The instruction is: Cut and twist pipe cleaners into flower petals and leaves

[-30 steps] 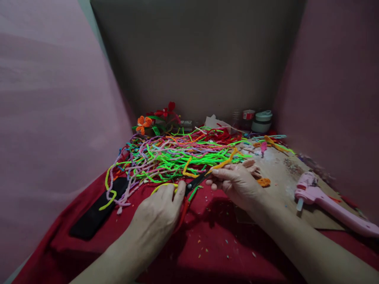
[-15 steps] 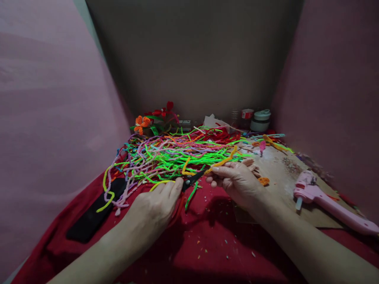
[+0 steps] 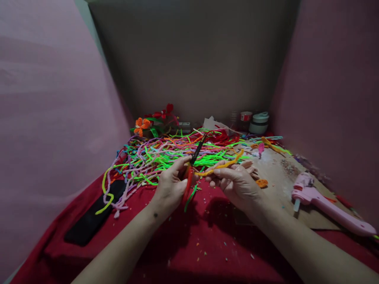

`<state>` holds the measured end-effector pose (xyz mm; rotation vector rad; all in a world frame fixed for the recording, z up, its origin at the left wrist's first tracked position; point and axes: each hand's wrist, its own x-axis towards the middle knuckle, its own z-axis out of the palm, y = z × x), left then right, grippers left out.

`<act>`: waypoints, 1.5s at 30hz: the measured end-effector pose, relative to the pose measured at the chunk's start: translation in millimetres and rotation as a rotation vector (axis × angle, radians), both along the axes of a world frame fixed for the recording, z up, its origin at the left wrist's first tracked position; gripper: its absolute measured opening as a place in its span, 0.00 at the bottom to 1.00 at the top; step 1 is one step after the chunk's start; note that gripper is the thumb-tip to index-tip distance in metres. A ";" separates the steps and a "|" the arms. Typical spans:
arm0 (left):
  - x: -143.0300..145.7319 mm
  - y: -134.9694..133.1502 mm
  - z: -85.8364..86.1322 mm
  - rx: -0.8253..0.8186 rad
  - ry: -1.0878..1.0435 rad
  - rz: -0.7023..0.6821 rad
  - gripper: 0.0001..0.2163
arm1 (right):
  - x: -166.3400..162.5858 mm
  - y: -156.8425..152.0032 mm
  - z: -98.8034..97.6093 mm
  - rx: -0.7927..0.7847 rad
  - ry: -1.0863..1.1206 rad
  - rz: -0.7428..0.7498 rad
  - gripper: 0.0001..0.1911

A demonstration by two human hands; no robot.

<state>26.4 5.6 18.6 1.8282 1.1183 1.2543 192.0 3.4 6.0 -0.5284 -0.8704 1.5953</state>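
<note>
Closest to me, a red cloth covers the tabletop, and tiny colored crumbs are sprinkled on it. A flat black thing lies on the left side of the cloth.

Just past that are the person's 2 hands. The left hand is closed tight around the red handles of the scissors. The dark blades point up and away, over the pile. The right hand pinches an orange fuzzy stick between its thumb and fingers. One end of the stick comes right beside the scissors, in the space between the 2 hands.

To the right lies a brown cardboard sheet. A little orange curl sits on it, just beside the right hand. A pink glue gun lies on it too, farther right.

Behind the hands is a big messy pile of fuzzy sticks in green, pink, purple and red. At the very back stand an orange flower, a red flower and 2 small jars, close to the wall.
</note>
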 end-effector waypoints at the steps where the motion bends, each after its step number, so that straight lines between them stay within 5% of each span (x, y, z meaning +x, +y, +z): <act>1: 1.3 2.1 -1.7 0.032 0.029 0.012 0.20 | -0.1 0.1 -0.4 0.006 -0.001 -0.009 0.01; 10: -1.9 6.3 -7.3 0.540 0.440 0.082 0.16 | -4.8 -1.2 -7.8 0.089 -0.249 -0.159 0.05; 22: -6.8 7.4 -5.6 0.569 0.480 0.075 0.17 | -2.0 1.2 -3.0 0.006 -0.023 -0.081 0.05; 28: -16.5 -0.2 0.2 0.731 0.716 0.245 0.17 | 3.3 5.2 0.1 -0.015 0.052 -0.139 0.04; 35: -34.3 -25.0 25.8 0.819 0.909 0.410 0.20 | 6.6 3.5 7.1 -0.006 0.031 -0.116 0.05; 41: -46.1 -36.5 24.6 0.871 1.218 0.289 0.14 | 5.8 0.2 11.0 0.026 0.013 -0.114 0.06; 45: -36.2 -46.4 24.7 0.681 1.452 0.244 0.19 | 4.2 -1.7 10.0 0.028 0.008 -0.098 0.06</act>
